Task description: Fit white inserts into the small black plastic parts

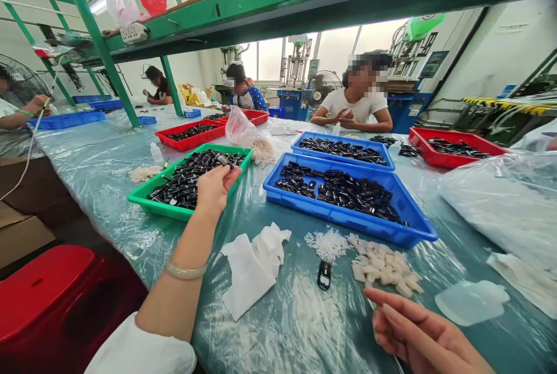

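My left hand (214, 189) reaches over the near right side of a green tray (163, 207) heaped with small black plastic parts (185, 180). Its thumb and fingers pinch one dark part (225, 161). At the lower right, my right hand (418, 330) is closed around a thin metal tool (371, 303), mostly hidden by the fingers; it looks like tweezers. Nearest to that hand lies a pile of beige foam-like pieces (385, 269). A single black part (324, 275) lies on the table just below a heap of tiny white translucent bits (327, 243).
Blue trays (418, 232) of black parts stand ahead, red trays (191, 141) beyond. A white cloth (255, 272) and a translucent bottle (472, 302) lie on the plastic-covered table. A green shelf (261, 6) hangs overhead. Co-workers sit across, one person (359, 101) facing sideways. A red stool (47, 287) stands left.
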Action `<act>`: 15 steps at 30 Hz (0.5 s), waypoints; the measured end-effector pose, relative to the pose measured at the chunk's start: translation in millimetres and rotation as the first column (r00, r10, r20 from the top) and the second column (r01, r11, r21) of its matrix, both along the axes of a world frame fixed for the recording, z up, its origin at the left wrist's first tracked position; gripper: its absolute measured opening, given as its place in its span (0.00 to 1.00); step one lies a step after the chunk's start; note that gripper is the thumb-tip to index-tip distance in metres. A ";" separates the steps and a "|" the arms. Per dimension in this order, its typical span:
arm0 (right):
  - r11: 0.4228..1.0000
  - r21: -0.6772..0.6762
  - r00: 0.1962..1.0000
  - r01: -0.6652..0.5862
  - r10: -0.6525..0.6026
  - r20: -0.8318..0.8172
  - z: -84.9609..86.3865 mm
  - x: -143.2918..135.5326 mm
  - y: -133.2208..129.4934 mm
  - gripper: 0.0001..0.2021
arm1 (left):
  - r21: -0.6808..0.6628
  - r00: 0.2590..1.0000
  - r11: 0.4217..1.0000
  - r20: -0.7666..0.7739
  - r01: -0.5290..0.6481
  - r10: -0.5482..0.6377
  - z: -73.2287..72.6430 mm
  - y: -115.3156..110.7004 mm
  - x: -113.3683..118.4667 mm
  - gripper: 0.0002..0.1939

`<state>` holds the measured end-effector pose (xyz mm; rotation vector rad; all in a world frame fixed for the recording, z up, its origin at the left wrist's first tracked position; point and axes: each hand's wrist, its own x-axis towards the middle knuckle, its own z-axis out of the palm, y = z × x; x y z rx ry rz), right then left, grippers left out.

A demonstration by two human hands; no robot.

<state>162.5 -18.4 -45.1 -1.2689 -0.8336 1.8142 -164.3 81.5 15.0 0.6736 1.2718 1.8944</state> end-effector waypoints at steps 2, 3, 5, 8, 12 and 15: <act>1.000 0.010 0.999 0.001 -0.001 0.043 5.2 -2.1 -1.1 0.20 | 0.009 0.999 0.999 -0.001 -0.047 0.047 0.6 1.3 -10.9 0.17; 1.000 0.031 0.998 -0.005 0.003 0.060 7.3 -2.6 -1.7 0.21 | 0.015 0.998 0.998 -0.014 -0.057 0.057 0.7 1.5 -13.7 0.17; 0.996 0.083 0.996 -0.018 0.010 0.087 9.5 -2.3 -2.8 0.21 | 0.022 0.996 0.998 -0.062 -0.055 0.056 0.9 1.1 -12.5 0.17; 0.988 0.153 0.991 -0.033 0.013 0.133 8.0 0.0 -3.6 0.20 | 0.002 0.980 0.999 -0.195 0.049 -0.048 -0.4 -3.5 8.7 0.14; 0.972 0.230 0.981 -0.051 0.005 0.196 5.7 1.3 -3.0 0.18 | -0.156 0.798 0.909 -0.438 0.385 -0.414 -10.4 -22.4 63.5 0.12; 0.959 0.277 0.970 -0.065 -0.005 0.243 8.6 0.4 -2.1 0.19 | -0.311 0.529 0.776 -0.590 0.548 -0.610 -24.4 -40.9 100.3 0.08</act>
